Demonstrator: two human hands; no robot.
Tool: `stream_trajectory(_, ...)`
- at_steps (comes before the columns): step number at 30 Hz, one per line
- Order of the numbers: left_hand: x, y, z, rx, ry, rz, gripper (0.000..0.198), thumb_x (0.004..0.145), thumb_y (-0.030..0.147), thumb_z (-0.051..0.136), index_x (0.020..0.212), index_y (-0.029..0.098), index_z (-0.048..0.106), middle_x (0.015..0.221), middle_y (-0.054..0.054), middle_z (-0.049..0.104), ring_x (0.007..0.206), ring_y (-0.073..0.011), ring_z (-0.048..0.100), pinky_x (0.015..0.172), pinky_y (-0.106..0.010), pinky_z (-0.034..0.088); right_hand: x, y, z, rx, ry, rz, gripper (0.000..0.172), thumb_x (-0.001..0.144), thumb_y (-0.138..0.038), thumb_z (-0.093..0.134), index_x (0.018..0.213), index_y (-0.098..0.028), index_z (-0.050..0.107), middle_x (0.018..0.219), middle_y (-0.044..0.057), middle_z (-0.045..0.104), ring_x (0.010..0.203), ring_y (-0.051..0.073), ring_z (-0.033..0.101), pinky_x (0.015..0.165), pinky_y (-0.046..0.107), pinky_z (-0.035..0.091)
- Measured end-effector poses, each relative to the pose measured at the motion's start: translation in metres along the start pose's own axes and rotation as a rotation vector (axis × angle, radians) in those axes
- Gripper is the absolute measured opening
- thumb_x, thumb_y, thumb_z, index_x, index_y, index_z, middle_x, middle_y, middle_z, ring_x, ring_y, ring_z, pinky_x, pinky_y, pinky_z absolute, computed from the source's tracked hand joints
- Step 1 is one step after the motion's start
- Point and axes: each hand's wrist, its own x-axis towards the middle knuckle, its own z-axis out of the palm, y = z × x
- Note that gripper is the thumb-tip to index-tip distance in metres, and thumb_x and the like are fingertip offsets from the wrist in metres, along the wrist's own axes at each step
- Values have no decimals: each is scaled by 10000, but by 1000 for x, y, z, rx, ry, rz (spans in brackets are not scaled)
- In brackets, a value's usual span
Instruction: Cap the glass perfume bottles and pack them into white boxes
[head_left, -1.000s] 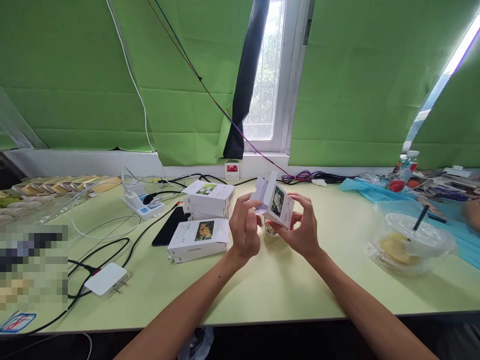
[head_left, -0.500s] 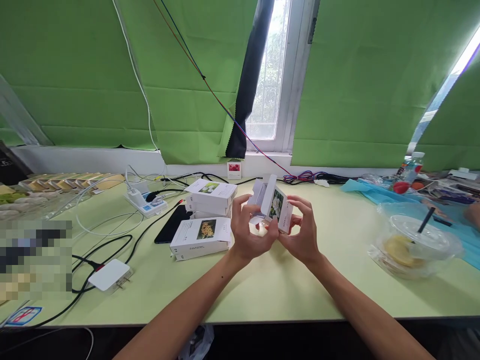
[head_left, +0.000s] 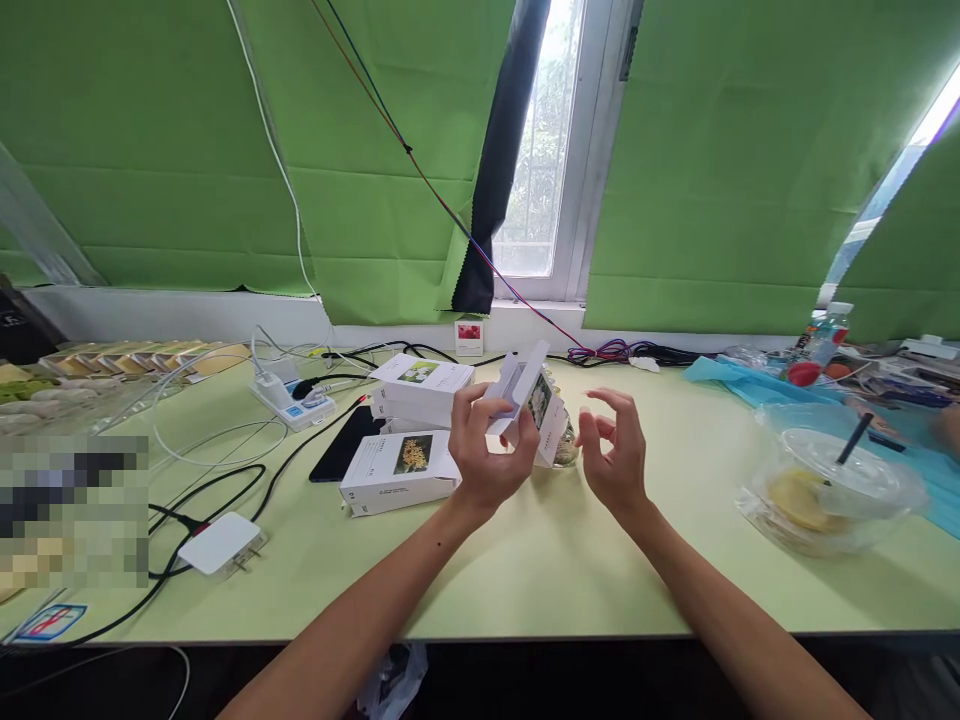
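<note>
My left hand (head_left: 487, 445) grips a small white box (head_left: 553, 425) printed with a white flower, its end flap raised and the opening tilted up to the left. Just to the right, my right hand (head_left: 615, 450) is apart from the box, fingers curled but spread, with nothing in them. Partly hidden behind the box stands a clear, shiny object (head_left: 565, 450) that looks like glass or plastic; its kind I cannot make out. Left of my left hand lies a white box with a yellow flower picture (head_left: 405, 470), and behind it a stack of white boxes (head_left: 424, 392).
A dark phone-like slab (head_left: 346, 450) lies beside the boxes. Cables, a power strip (head_left: 294, 402) and a white plug adapter (head_left: 221, 545) occupy the left. At right are a lidded plastic cup with a straw (head_left: 821, 490), blue sheeting (head_left: 720, 375) and another person's hand (head_left: 946, 428).
My right hand has let go of the box and drawn back to the right. My left hand has shifted slightly left with the box, and the clear object behind it now shows.
</note>
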Motion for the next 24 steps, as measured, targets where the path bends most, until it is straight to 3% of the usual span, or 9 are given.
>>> stream_trajectory(3, 1, -2, 0, 30, 26, 11, 149, 801, 180, 671, 851, 193, 532, 922, -64, 584, 794, -161, 628, 554, -239, 489, 3, 1, 1, -106, 0, 21, 115, 982, -303, 526, 995, -217, 601, 980, 50, 626, 606, 113, 580, 490, 264, 527)
stream_trajectory(6, 0, -4, -1, 72, 29, 13, 151, 800, 195, 675, 859, 190, 536, 923, -67, 588, 797, -170, 640, 533, -237, 479, 4, 1, 2, -134, -76, 61, 146, 975, -320, 536, 924, -213, 621, 921, 43, 666, 611, 123, 600, 495, 256, 524)
stream_trajectory(13, -5, -5, 1, 51, 14, 3, 164, 788, 181, 691, 862, 179, 545, 950, -62, 585, 648, -100, 578, 451, -192, 406, 3, 2, 2, -78, -177, 142, 214, 955, -383, 586, 1011, -207, 694, 1001, 59, 680, 547, 94, 561, 495, 259, 515)
stream_trajectory(24, -6, -5, 3, 116, 3, 8, 144, 782, 192, 677, 838, 182, 545, 931, -65, 588, 677, -107, 576, 450, -196, 402, 3, 9, 2, -64, -244, 154, 237, 928, -421, 623, 990, -213, 719, 957, 56, 695, 505, 90, 478, 522, 284, 502)
